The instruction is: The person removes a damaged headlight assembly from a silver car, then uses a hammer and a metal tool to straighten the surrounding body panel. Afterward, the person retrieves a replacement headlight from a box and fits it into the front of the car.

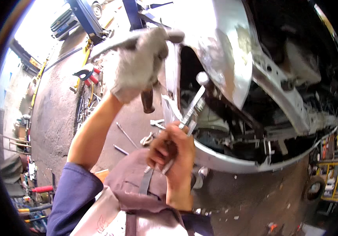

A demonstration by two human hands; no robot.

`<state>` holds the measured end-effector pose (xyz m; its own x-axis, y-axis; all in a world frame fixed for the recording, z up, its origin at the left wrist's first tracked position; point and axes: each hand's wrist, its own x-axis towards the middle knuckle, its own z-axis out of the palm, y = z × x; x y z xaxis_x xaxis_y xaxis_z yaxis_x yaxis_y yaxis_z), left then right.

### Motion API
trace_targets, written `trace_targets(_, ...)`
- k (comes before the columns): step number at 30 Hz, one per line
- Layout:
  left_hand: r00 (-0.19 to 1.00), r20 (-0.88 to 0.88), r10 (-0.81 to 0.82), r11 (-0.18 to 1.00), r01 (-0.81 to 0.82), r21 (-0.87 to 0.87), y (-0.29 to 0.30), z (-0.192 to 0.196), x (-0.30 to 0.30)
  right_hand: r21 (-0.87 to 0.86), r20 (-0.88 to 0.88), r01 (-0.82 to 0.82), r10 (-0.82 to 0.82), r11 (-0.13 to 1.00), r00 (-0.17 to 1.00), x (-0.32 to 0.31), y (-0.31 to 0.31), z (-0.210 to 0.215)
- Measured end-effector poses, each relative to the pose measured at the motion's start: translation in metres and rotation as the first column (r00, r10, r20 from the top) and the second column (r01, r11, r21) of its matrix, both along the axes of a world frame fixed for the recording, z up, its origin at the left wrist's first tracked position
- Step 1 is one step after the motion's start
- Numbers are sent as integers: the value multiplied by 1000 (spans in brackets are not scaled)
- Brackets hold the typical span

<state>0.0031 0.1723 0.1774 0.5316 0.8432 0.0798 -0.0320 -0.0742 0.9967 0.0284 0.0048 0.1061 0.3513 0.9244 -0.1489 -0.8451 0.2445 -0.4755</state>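
fingers around metal ratchet

A long metal chisel-like bar runs slantwise from lower left up to upper right, its rounded silver end lifted against the dark opening in the silver car body panel. It is flat, bright steel, scuffed along its length, and its lower end disappears inside a closed fist. Above and to the left, a hammer shows a dark reddish-brown handle pointing downward. Its upper part is wrapped by a grey-white glove, so the head cannot be made out clearly.
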Motion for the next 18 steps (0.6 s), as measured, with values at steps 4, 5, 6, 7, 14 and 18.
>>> trace_targets(4, 994, -25, 103, 995, -103, 5, -11, 8, -4, 81, -149, 30, -18, 996, 989, 1, 4, -10)
trace_targets(5, 994, -12, 106, 994, -106, -8, -12, 5, -3, 174, -173, 4, 26, 985, 985, 2, 4, -12)
trace_targets(6, 996, -14, 85, 995, -84, 61, -10, 1, 1, 235, -199, 8, 40, 972, 979, 1, 8, -11)
trace_targets(7, 998, -15, 65, 990, -62, 129, -9, -3, 4, 240, -126, -24, 56, 970, 990, -1, 7, -7)
trace_targets(14, 999, -42, 24, 999, -22, 38, -10, -11, 15, -26, -289, 315, -309, 949, 906, 29, -3, -7)
trace_targets(18, 994, -91, 52, 998, -48, 46, -13, -18, 24, -62, -343, 451, -444, 890, 828, 37, 6, -20)
